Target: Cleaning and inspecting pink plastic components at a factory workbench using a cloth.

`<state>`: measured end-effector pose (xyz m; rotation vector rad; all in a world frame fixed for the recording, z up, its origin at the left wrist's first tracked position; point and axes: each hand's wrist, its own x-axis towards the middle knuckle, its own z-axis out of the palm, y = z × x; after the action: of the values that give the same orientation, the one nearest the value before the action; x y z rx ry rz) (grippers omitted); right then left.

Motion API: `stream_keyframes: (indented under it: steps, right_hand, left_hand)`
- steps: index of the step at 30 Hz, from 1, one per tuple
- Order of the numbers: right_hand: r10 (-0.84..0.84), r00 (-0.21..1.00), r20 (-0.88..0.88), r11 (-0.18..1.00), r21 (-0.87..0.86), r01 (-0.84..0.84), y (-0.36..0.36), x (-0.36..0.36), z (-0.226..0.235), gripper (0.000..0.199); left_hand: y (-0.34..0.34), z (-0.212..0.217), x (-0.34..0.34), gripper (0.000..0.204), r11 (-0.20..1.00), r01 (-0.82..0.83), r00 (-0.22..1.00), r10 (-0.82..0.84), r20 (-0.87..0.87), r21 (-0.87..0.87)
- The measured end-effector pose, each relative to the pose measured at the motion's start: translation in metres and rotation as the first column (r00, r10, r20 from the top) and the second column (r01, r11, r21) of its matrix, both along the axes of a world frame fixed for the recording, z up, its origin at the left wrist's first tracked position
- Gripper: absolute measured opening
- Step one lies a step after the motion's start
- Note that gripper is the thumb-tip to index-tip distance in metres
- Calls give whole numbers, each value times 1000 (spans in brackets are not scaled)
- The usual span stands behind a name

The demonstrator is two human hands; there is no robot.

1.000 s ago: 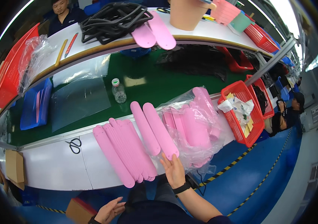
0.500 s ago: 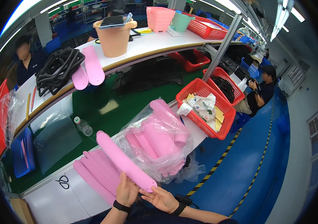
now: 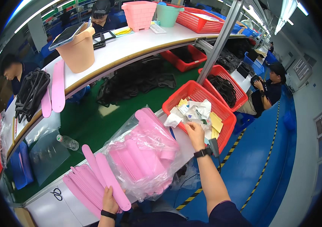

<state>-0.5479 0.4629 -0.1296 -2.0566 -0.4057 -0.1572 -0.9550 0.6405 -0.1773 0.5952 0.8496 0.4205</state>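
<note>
My left hand point(image 3: 109, 201) is closed on the lower part of a long pink strip point(image 3: 109, 176) with rounded ends. That strip lies tilted across a row of similar pink strips point(image 3: 82, 184), and another one pokes up beside it. My right hand point(image 3: 195, 135) reaches to the near left rim of a red basket point(image 3: 227, 130). Its fingers are bent and pressed together by a crumpled white paper point(image 3: 173, 117); whatever they pinch cannot be made out. Between my arms lies a clear plastic bag point(image 3: 144, 151) full of pink pieces.
Black scissors point(image 3: 56, 194) lie on the white table at left. A clear bottle point(image 3: 67, 142) rests on the green surface. The raised shelf holds a peach bucket point(image 3: 75, 51) and black frames point(image 3: 32, 94). A metal post point(image 3: 221, 39) rises behind the baskets. Other people sit nearby.
My right hand has left the pink strip and moved up and right to the red basket. My left hand keeps the strip, now lower and left over the row. The view has shifted.
</note>
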Motion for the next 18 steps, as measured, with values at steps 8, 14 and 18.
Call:
stream_keyframes:
  steps: [8,14,18]
  right_hand:
    - [41,996,-83,999,-20,-43,31,81,-65,24]
    - [400,862,-311,791,591,-154,30,10,16,11]
    - [714,556,-426,643,712,-280,37,-95,45,3]
  left_hand:
    - [-1,15,15,23,991,-128,991,125,-54,-41]
    - [-7,19,-6,30,978,-208,978,209,25,-15]
    - [-10,14,-23,30,952,-306,951,306,-37,9]
